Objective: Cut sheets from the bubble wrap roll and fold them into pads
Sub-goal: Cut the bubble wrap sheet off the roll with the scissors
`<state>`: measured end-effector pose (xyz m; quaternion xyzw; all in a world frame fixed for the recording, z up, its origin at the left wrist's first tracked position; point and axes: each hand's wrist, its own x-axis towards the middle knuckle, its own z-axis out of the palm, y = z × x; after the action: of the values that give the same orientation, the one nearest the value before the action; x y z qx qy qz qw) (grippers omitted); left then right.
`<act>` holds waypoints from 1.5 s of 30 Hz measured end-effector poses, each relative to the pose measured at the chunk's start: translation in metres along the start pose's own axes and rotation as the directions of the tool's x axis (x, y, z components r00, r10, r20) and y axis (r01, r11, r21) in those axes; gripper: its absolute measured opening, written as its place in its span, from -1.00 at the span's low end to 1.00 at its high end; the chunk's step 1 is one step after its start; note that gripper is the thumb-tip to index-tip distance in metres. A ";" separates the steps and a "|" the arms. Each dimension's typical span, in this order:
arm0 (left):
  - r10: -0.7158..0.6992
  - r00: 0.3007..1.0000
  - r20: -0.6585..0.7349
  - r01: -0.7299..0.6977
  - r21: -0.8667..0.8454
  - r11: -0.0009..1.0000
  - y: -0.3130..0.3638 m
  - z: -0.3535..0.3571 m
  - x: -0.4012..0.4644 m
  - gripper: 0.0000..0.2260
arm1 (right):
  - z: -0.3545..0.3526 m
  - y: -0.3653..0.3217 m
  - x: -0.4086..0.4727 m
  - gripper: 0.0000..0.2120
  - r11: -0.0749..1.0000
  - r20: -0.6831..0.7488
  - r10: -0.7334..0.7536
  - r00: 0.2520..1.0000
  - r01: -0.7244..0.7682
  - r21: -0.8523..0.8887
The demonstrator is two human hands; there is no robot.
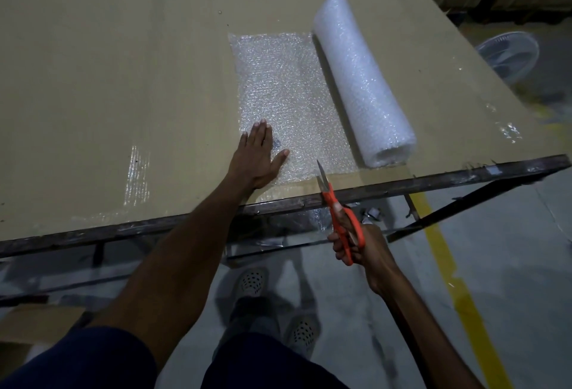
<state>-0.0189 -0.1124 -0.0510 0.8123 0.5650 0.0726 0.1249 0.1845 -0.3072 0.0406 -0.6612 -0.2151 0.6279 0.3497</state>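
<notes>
A white bubble wrap roll (362,79) lies on the brown table (108,79), running from far to near. From its left side a flat length of bubble wrap (284,85) is unrolled across the tabletop. My left hand (260,156) presses flat on the near left corner of that sheet, fingers spread. My right hand (362,246) grips orange-handled scissors (337,212) just off the table's front edge. Their blades are slightly apart, with the tips at the sheet's near edge between my left hand and the roll.
The table's dark metal front edge (433,181) runs across the view, with frame bars beneath it. Clear tape patches (137,178) shine on the tabletop. A fan (510,54) stands on the floor at the right. A yellow floor line (458,289) and a cardboard piece (37,323) lie below.
</notes>
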 end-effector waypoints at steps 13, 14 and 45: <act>0.001 1.000 -0.015 -0.001 -0.015 1.000 -0.001 0.003 0.000 -0.25 | -0.002 -0.001 0.000 -0.50 0.991 -0.049 -0.099 0.994 0.093 -0.100; 0.002 1.000 -0.015 -0.002 -0.018 1.000 -0.001 0.003 -0.001 -0.26 | -0.004 0.001 0.000 -0.46 0.991 -0.068 -0.104 0.992 0.097 -0.094; -0.006 1.000 -0.018 0.006 -0.035 0.999 0.002 0.001 -0.002 -0.29 | -0.003 0.000 0.016 -0.42 0.991 -0.089 -0.123 0.988 0.117 -0.065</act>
<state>-0.0178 -0.1147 -0.0511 0.8077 0.5672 0.0894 0.1340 0.1891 -0.2967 0.0297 -0.6857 -0.2567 0.5677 0.3765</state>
